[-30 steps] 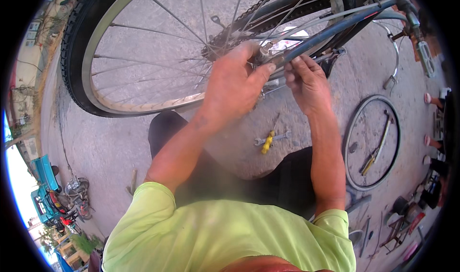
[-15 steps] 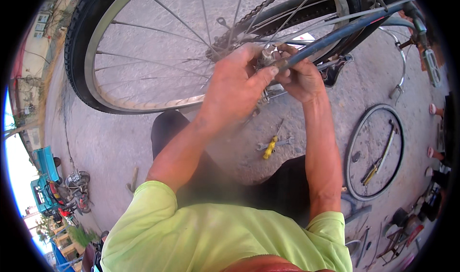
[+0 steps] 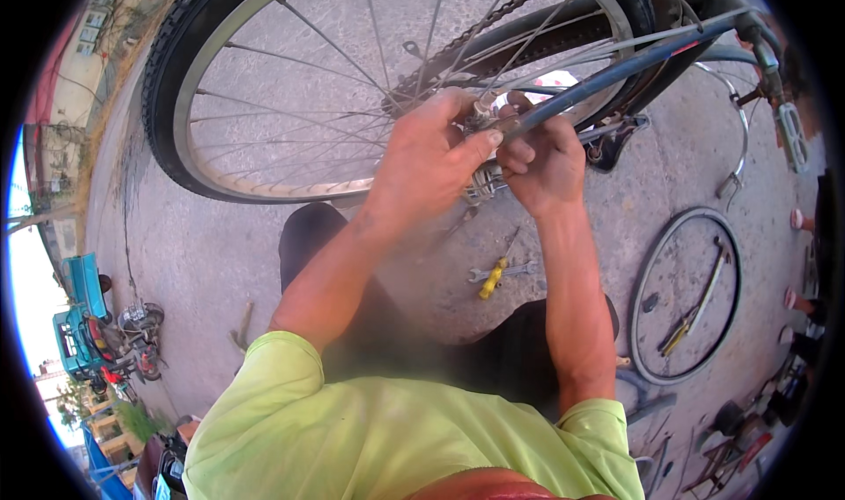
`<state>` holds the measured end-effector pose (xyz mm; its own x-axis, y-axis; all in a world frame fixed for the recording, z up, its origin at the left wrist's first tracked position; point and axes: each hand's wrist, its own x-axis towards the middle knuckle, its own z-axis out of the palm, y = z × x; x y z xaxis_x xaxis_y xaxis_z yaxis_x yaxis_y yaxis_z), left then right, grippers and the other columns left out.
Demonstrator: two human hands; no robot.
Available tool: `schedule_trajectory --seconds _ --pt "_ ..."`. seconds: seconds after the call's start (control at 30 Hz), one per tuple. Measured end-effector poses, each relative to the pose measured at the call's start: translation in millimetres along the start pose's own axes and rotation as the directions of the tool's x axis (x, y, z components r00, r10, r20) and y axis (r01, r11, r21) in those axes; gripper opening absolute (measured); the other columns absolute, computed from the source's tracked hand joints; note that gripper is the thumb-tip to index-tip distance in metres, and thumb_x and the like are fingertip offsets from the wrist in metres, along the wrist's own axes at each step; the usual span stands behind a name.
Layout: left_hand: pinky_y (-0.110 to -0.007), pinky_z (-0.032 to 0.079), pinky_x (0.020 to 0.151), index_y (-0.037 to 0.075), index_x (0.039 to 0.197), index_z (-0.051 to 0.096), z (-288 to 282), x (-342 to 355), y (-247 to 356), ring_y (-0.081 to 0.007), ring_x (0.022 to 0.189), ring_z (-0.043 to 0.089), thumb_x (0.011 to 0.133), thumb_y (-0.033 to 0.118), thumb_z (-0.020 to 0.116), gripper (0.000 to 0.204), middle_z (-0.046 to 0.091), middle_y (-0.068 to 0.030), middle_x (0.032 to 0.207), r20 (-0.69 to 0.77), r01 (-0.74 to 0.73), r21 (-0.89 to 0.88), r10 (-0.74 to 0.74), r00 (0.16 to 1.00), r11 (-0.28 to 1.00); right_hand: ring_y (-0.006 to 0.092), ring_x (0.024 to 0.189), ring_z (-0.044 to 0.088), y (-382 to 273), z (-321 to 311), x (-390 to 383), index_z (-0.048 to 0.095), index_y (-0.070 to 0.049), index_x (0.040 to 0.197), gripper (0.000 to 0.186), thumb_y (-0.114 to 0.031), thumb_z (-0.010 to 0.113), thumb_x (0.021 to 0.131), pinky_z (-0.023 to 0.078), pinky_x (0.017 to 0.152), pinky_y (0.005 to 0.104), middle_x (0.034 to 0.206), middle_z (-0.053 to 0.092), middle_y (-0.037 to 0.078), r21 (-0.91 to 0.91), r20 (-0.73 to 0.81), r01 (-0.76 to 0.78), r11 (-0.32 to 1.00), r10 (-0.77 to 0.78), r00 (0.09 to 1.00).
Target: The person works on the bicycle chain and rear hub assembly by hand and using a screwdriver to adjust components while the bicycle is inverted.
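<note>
Right hand (image 3: 547, 170), moved: since the frame of a second ago it has been brought in nearer to the left, its fingers now curled by the end of the blue tube (image 3: 616, 69). Left hand (image 3: 422, 152): closed narrow, its thumb laid on the tube end, its fingers partly hidden beside a small metal fitting (image 3: 486, 104). Right fingers: bent, partly hidden by the tube; whether anything is pinched between them cannot be told. Blue tube, one, of a bicycle frame: run slantwise from the upper right down to both hands, its end placed just beside the hub of the spoked wheel (image 3: 400, 99). Chain (image 3: 508, 11), one, seen beyond the spokes. Step in hand, as judged: close fingertip work at the tube end and its fitting. Next move, as judged: steadiness is called for from the left hand, and finger room for the right, with the spokes kept clear. On the ground, untouched: yellow-handled screwdriver (image 3: 491, 282), laid across a spanner (image 3: 526, 268) in front of the knees; grey ring (image 3: 635, 315), to the right, with a yellow-handled tool (image 3: 676, 337) lying within it.
</note>
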<state>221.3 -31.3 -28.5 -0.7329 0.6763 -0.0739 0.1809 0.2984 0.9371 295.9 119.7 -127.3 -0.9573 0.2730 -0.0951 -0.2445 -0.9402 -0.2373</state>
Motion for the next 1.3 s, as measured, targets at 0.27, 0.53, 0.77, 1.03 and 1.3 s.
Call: schedule_trajectory --seconds 0.27,0.53,0.77,1.03,1.3 --pt "-0.034 0.053 0.069 -0.005 0.119 0.065 -2 2 -7 -0.0173 0.075 0.066 0.09 0.019 0.077 0.039 0.071 -0.0162 0.091 -0.011 -0.021 0.08 0.022 1.0 0.997 0.0087 0.066 0.047 6 11 -19 0.057 0.009 0.136 0.052 -0.025 0.063 0.097 0.035 0.059 0.0212 0.104 0.068 0.009 -0.274 0.014 0.155 0.949 -0.157 0.987" --pt "-0.034 0.053 0.071 -0.004 0.119 0.066 0 3 -10 -0.0177 0.078 0.067 0.09 0.017 0.077 0.038 0.073 -0.0162 0.097 -0.013 -0.052 0.025 0.053 0.999 0.998 0.0047 0.065 0.045 4 33 -20 0.059 0.009 0.132 0.047 -0.017 0.067 0.094 0.033 0.055 0.021 0.087 0.062 -0.002 -0.503 -0.144 0.068 0.862 -0.161 0.976" --pt "-0.028 0.049 0.058 -0.002 0.12 0.065 -3 4 -8 -0.0102 0.065 0.061 0.091 0.014 0.075 0.035 0.069 -0.007 0.088 0.013 -0.038 -0.002 0.038 0.999 0.999 0.0074 0.06 0.045 -7 43 -17 0.068 0.002 0.117 0.039 -0.028 0.067 0.092 0.035 0.055 0.0254 0.089 0.067 0.002 -0.292 -0.198 -0.013 0.956 -0.047 0.979" --pt "-0.026 0.048 0.052 -0.003 0.12 0.064 0 4 -7 -0.0071 0.06 0.059 0.091 0.014 0.075 0.036 0.068 -0.0037 0.085 -0.004 -0.09 0.057 0.091 0.996 0.994 0.0059 0.053 0.04 -8 35 -8 0.069 0.001 0.113 0.028 -0.017 0.066 0.092 0.03 0.05 0.0221 0.082 0.065 -0.001 -0.49 -0.211 -0.019 0.872 -0.098 0.973" --pt "-0.025 0.049 0.053 -0.003 0.122 0.064 -2 6 -9 -0.0074 0.065 0.061 0.091 0.012 0.075 0.036 0.069 -0.0045 0.091 0.026 -0.087 0.028 0.087 0.996 0.996 0.0031 0.05 0.037 -1 47 -8 0.069 -0.004 0.106 0.016 -0.015 0.067 0.095 0.027 0.048 0.022 0.07 0.053 -0.008 -0.498 -0.272 0.018 0.867 -0.175 0.946"
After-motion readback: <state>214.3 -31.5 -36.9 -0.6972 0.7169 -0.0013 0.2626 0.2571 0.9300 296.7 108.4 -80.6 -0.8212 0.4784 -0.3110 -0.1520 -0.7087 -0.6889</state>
